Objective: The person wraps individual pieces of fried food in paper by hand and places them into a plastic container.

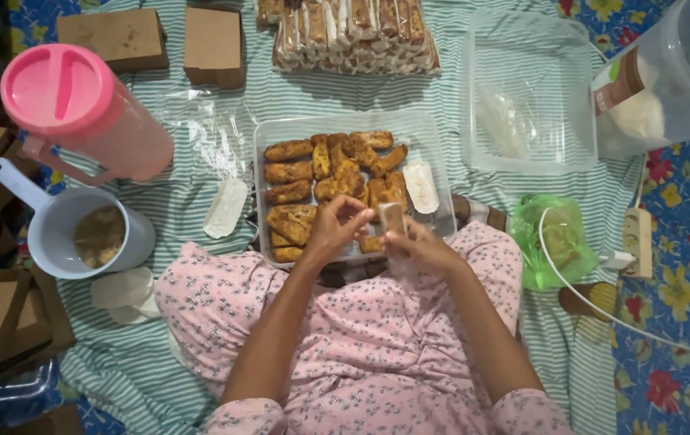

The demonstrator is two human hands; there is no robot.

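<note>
Both hands around wrapped pastry

Home floor used as a small food-packing spot: striped cloth spread over flowered bedding, tray of fried pastries, wrapped rows stacked behind, folded brown cartons, pink jug, power strip on the floor

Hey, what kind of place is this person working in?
Probably a home floor used for packing snacks: a striped cloth spread over flowered matting, a tray of fried pieces, wrapped packs, and cardboard boxes.
</note>
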